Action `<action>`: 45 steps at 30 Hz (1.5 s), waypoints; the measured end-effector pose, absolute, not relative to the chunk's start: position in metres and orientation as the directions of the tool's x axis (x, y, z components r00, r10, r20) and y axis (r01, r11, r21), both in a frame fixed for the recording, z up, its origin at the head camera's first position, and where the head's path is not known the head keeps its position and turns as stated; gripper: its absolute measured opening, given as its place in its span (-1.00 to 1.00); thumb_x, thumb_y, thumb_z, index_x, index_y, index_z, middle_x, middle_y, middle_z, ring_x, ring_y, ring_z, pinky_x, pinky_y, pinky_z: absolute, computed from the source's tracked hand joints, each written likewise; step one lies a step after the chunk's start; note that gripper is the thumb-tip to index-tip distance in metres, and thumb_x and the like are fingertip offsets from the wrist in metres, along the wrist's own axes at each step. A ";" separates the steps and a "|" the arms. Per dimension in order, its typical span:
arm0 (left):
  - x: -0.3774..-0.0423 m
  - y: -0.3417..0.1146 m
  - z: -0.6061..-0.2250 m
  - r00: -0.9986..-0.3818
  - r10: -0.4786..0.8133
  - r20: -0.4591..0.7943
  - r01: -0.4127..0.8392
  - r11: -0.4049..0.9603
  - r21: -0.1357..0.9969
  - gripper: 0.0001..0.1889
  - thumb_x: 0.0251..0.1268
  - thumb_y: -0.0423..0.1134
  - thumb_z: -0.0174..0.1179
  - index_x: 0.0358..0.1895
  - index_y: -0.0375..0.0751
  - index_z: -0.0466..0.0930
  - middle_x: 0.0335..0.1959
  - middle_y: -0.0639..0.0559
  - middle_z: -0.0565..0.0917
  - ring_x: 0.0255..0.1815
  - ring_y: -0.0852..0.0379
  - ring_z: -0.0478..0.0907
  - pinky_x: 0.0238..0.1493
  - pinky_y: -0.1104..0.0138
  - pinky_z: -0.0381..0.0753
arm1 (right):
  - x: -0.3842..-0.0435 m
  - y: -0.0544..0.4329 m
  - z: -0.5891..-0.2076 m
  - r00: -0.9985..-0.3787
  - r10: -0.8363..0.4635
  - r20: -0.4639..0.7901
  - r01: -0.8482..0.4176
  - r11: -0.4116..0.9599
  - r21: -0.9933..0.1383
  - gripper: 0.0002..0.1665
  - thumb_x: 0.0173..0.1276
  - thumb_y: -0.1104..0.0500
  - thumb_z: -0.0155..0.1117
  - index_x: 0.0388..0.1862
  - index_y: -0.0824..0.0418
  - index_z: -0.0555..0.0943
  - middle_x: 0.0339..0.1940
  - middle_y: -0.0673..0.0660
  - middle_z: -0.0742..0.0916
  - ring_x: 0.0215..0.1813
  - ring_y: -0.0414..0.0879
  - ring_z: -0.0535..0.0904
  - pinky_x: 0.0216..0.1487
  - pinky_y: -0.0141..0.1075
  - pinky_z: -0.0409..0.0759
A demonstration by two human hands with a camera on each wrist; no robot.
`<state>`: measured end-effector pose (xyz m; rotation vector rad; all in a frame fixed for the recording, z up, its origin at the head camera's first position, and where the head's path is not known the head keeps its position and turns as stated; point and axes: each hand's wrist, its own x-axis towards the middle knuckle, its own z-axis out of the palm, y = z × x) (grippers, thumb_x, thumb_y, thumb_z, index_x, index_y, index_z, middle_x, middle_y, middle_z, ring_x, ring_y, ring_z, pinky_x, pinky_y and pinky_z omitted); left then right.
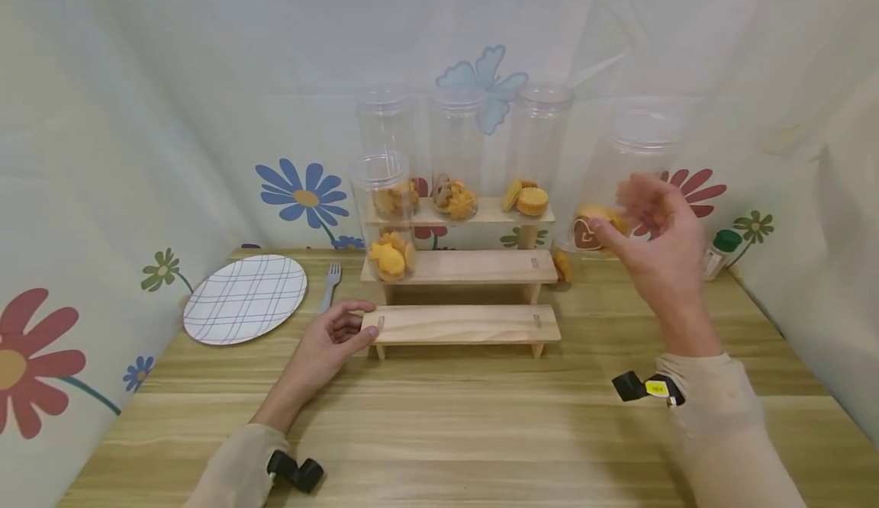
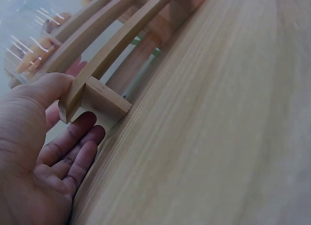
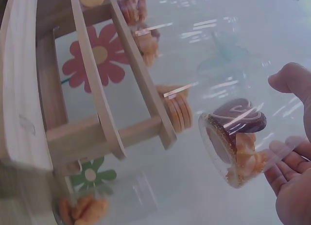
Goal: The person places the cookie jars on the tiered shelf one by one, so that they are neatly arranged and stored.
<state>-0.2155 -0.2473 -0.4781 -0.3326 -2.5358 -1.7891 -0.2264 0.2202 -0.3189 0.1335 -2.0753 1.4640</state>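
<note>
My right hand [image 1: 662, 245] grips a clear plastic jar [image 3: 233, 142] and holds it in the air, right of the wooden tiered stand [image 1: 460, 325]. Inside this jar, a heart-shaped brown cookie [image 3: 243, 115] with white icing and some orange-tan cookies lie at the bottom. My left hand [image 1: 326, 344] pinches the left end of the stand's lowest board, thumb at its edge, other fingers curled below. Three tall jars with cookies [image 1: 532, 201] stand along the top board. Another jar [image 1: 381, 188] with yellow cookies stands at the left of the middle board.
Left of the stand lie a white checked plate [image 1: 245, 299] and a grey fork [image 1: 331, 285]. A green-capped shaker bottle [image 1: 721, 255] stands at the back right. Low behind the stand's right end is another jar with cookies [image 1: 562, 267]. A flowered cloth [image 1: 220, 127] hangs around the table.
</note>
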 end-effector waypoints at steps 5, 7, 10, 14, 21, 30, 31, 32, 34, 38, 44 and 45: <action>-0.215 -0.248 -0.478 -0.978 0.159 0.139 0.184 0.323 0.928 -0.55 0.57 -0.11 0.47 0.39 -0.07 0.65 0.04 -0.14 0.81 0.09 -0.03 0.74 0.14 0.37 0.66 | -0.229 0.200 -0.314 -0.819 0.172 0.548 -0.466 0.356 -0.810 -0.21 0.39 0.18 0.70 0.53 0.10 0.57 0.36 0.10 0.74 0.32 -0.16 0.62 0.38 -0.36 0.52; -0.214 -0.248 -0.477 -0.978 0.157 0.141 0.185 0.320 0.929 -0.56 0.57 -0.12 0.47 0.39 -0.08 0.65 0.04 -0.14 0.81 0.09 -0.03 0.74 0.13 0.37 0.67 | -0.231 0.191 -0.313 -0.807 0.141 0.573 -0.506 0.334 -0.795 -0.22 0.38 0.23 0.70 0.51 0.18 0.57 0.33 0.16 0.73 0.32 -0.17 0.63 0.42 -0.36 0.53; -0.214 -0.247 -0.477 -0.978 0.157 0.140 0.184 0.317 0.930 -0.56 0.57 -0.13 0.47 0.39 -0.09 0.65 0.04 -0.15 0.82 0.08 -0.02 0.74 0.11 0.37 0.67 | -0.235 0.178 -0.313 -0.801 0.106 0.589 -0.537 0.308 -0.785 -0.23 0.36 0.26 0.71 0.49 0.24 0.57 0.31 0.20 0.73 0.30 -0.16 0.64 0.44 -0.35 0.53; -0.215 -0.247 -0.478 -0.978 0.157 0.138 0.182 0.314 0.932 -0.56 0.57 -0.13 0.48 0.39 -0.09 0.65 0.03 -0.15 0.82 0.06 -0.01 0.74 0.09 0.36 0.67 | -0.239 0.161 -0.315 -0.812 0.072 0.578 -0.544 0.265 -0.797 -0.23 0.34 0.25 0.72 0.47 0.28 0.58 0.29 0.23 0.73 0.29 -0.09 0.65 0.44 -0.32 0.54; -0.214 -0.246 -0.477 -0.976 0.162 0.146 0.191 0.311 0.931 -0.56 0.57 -0.15 0.48 0.39 -0.08 0.65 0.01 -0.16 0.81 0.03 -0.01 0.74 0.07 0.36 0.68 | -0.250 0.131 -0.327 -0.831 0.030 0.555 -0.536 0.222 -0.815 -0.24 0.33 0.23 0.74 0.43 0.31 0.57 0.23 0.25 0.75 0.25 0.04 0.69 0.42 -0.21 0.58; -0.212 -0.246 -0.476 -0.975 0.160 0.152 0.197 0.318 0.928 -0.55 0.59 -0.14 0.46 0.40 -0.13 0.64 0.02 -0.17 0.81 0.04 0.02 0.74 0.09 0.38 0.67 | -0.254 0.095 -0.342 -0.864 -0.015 0.504 -0.494 0.228 -0.839 -0.18 0.29 0.14 0.79 0.44 0.23 0.58 0.31 0.19 0.76 0.37 0.02 0.67 0.51 -0.02 0.58; -0.212 -0.246 -0.476 -0.975 0.160 0.154 0.198 0.316 0.928 -0.55 0.59 -0.14 0.46 0.40 -0.14 0.64 0.02 -0.17 0.81 0.04 0.02 0.74 0.09 0.38 0.67 | -0.254 0.092 -0.344 -0.865 -0.018 0.502 -0.492 0.234 -0.839 -0.18 0.29 0.14 0.80 0.44 0.24 0.59 0.31 0.21 0.76 0.36 0.04 0.68 0.51 0.01 0.58; -0.212 -0.246 -0.476 -0.975 0.161 0.155 0.199 0.315 0.928 -0.55 0.59 -0.15 0.46 0.40 -0.14 0.64 0.02 -0.17 0.81 0.04 0.02 0.74 0.09 0.38 0.67 | -0.255 0.089 -0.346 -0.868 -0.019 0.496 -0.486 0.234 -0.842 -0.18 0.29 0.13 0.80 0.44 0.24 0.59 0.31 0.21 0.76 0.36 0.04 0.68 0.50 0.01 0.58; -0.212 -0.246 -0.476 -0.974 0.163 0.157 0.202 0.311 0.929 -0.56 0.59 -0.16 0.46 0.40 -0.15 0.64 0.01 -0.18 0.81 0.04 0.01 0.73 0.10 0.38 0.67 | -0.257 0.084 -0.349 -0.874 -0.023 0.486 -0.477 0.236 -0.847 -0.17 0.29 0.12 0.80 0.45 0.25 0.59 0.32 0.22 0.76 0.36 0.05 0.68 0.49 -0.01 0.59; -0.214 -0.246 -0.477 -0.974 0.166 0.155 0.201 0.306 0.931 -0.56 0.58 -0.16 0.46 0.39 -0.11 0.65 0.01 -0.17 0.81 0.04 -0.01 0.74 0.09 0.37 0.67 | -0.258 0.077 -0.355 -0.886 -0.033 0.462 -0.457 0.231 -0.859 -0.16 0.30 0.11 0.79 0.47 0.23 0.58 0.34 0.16 0.75 0.39 0.01 0.68 0.47 -0.14 0.60; -0.215 -0.247 -0.478 -0.975 0.166 0.150 0.196 0.309 0.931 -0.56 0.58 -0.14 0.47 0.39 -0.08 0.65 0.02 -0.15 0.81 0.04 -0.02 0.74 0.09 0.36 0.67 | -0.260 0.072 -0.360 -0.893 -0.038 0.448 -0.442 0.254 -0.860 -0.14 0.30 0.09 0.79 0.49 0.21 0.57 0.41 0.12 0.73 0.44 0.01 0.67 0.47 -0.20 0.60; -0.215 -0.247 -0.477 -0.975 0.165 0.148 0.194 0.310 0.931 -0.56 0.58 -0.14 0.47 0.39 -0.07 0.65 0.02 -0.15 0.81 0.04 -0.02 0.74 0.09 0.36 0.67 | -0.260 0.071 -0.361 -0.894 -0.037 0.446 -0.439 0.261 -0.860 -0.14 0.30 0.09 0.79 0.49 0.21 0.57 0.41 0.12 0.73 0.44 0.01 0.67 0.47 -0.20 0.60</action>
